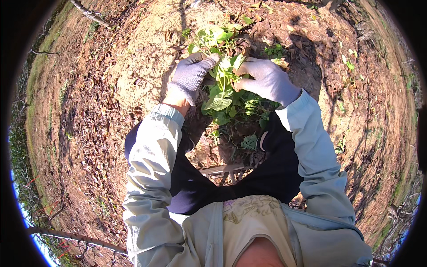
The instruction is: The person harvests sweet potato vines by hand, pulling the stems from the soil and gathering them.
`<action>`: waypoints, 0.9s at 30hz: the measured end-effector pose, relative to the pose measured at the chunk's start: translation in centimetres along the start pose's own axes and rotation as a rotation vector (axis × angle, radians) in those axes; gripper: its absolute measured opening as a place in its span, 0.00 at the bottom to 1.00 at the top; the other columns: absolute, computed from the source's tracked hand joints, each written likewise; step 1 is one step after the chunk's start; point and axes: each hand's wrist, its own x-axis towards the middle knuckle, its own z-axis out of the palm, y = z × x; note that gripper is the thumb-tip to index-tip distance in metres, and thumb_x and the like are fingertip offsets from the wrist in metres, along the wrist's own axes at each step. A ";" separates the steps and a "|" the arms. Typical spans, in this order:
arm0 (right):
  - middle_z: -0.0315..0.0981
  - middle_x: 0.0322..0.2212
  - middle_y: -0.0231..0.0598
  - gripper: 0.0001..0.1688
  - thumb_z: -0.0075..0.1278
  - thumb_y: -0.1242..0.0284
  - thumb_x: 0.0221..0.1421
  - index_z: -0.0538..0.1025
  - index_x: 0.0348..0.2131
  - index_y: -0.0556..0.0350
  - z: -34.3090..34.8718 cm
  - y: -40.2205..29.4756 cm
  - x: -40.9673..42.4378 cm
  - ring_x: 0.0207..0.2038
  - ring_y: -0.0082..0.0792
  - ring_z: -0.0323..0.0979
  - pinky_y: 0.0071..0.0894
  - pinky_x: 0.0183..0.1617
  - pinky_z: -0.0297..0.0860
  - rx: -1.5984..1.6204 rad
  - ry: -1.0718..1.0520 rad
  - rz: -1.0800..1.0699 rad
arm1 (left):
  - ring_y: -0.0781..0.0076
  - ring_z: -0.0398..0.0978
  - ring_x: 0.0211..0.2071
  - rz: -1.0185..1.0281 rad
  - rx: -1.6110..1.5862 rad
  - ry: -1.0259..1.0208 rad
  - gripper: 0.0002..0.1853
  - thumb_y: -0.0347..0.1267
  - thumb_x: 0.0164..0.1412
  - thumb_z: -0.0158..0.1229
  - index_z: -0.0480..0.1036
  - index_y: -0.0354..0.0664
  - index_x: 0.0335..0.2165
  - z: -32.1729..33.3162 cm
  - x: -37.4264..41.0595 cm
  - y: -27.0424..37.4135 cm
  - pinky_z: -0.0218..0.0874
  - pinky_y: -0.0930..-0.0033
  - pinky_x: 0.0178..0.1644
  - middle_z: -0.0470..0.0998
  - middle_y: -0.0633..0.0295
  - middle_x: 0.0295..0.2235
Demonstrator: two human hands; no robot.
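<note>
My left hand [190, 75], in a grey knit glove with a dotted grip, pinches leafy green stems [218, 75] between thumb and fingers. From the other side my right hand [268, 80], gloved alike, has its thumb and fingertips closed on the same bunch; leaves partly hide the fingertips. Broad bright leaves [211, 35] spread out beyond both hands. Below them, a heap of green leafy plants [220, 103] lies on the ground between my knees. Whether the held stems are rooted or cut cannot be seen.
Dry brown leaves [96, 140] and pale sandy soil [140, 50] cover the ground. Wooden slats [222, 169] show between my legs. A bare branch [76, 237] reaches in at lower left, another branch [91, 14] at upper left. Small green plants [348, 61] grow at right.
</note>
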 end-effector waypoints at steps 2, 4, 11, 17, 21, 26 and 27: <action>0.71 0.38 0.45 0.28 0.60 0.59 0.42 0.73 0.43 0.51 -0.3 0.5 0.2 0.41 0.44 0.71 0.34 0.46 0.67 -0.061 0.061 0.083 | 0.75 0.75 0.24 0.062 0.034 0.029 0.12 0.37 0.56 0.61 0.75 0.39 0.33 0.3 0.0 0.1 0.70 0.72 0.27 0.77 0.63 0.26; 0.70 0.44 0.38 0.28 0.61 0.69 0.44 0.71 0.46 0.56 -0.6 0.0 0.4 0.48 0.32 0.67 0.27 0.52 0.63 0.185 0.192 0.097 | 0.76 0.75 0.24 0.099 0.033 0.047 0.11 0.36 0.56 0.60 0.75 0.39 0.33 0.0 0.2 -0.1 0.70 0.72 0.27 0.77 0.64 0.25; 0.73 0.36 0.37 0.22 0.56 0.73 0.52 0.71 0.47 0.60 1.8 -0.1 1.3 0.34 0.21 0.71 0.21 0.36 0.68 0.378 0.113 0.013 | 0.82 0.71 0.21 0.139 -0.021 -0.008 0.11 0.37 0.54 0.64 0.75 0.41 0.27 0.5 -0.9 0.6 0.63 0.80 0.25 0.75 0.69 0.22; 0.77 0.32 0.44 0.18 0.53 0.63 0.51 0.77 0.41 0.50 1.3 -0.7 1.8 0.36 0.42 0.76 0.36 0.41 0.71 0.288 0.163 0.151 | 0.84 0.69 0.21 0.169 0.017 0.030 0.10 0.35 0.54 0.64 0.76 0.38 0.27 0.7 -1.5 0.7 0.62 0.80 0.26 0.75 0.70 0.22; 0.77 0.31 0.43 0.16 0.47 0.64 0.51 0.78 0.40 0.43 2.1 -0.5 1.7 0.35 0.43 0.76 0.39 0.41 0.71 0.042 0.268 0.140 | 0.84 0.70 0.22 0.234 0.082 0.049 0.08 0.33 0.54 0.63 0.77 0.38 0.27 1.1 -1.3 0.1 0.61 0.81 0.27 0.76 0.69 0.23; 0.76 0.27 0.43 0.14 0.48 0.61 0.53 0.79 0.37 0.42 0.7 0.3 -0.1 0.30 0.42 0.76 0.38 0.35 0.71 0.125 0.317 0.330 | 0.84 0.70 0.21 0.288 -0.038 0.087 0.07 0.31 0.54 0.62 0.77 0.38 0.27 1.6 -1.7 1.6 0.61 0.81 0.26 0.76 0.69 0.23; 0.78 0.27 0.42 0.17 0.52 0.59 0.53 0.78 0.40 0.45 0.2 0.3 -0.4 0.28 0.38 0.76 0.34 0.33 0.71 0.207 0.242 0.393 | 0.85 0.69 0.21 0.315 -0.012 0.095 0.07 0.31 0.55 0.62 0.77 0.38 0.26 1.5 -1.3 1.5 0.61 0.81 0.25 0.76 0.69 0.22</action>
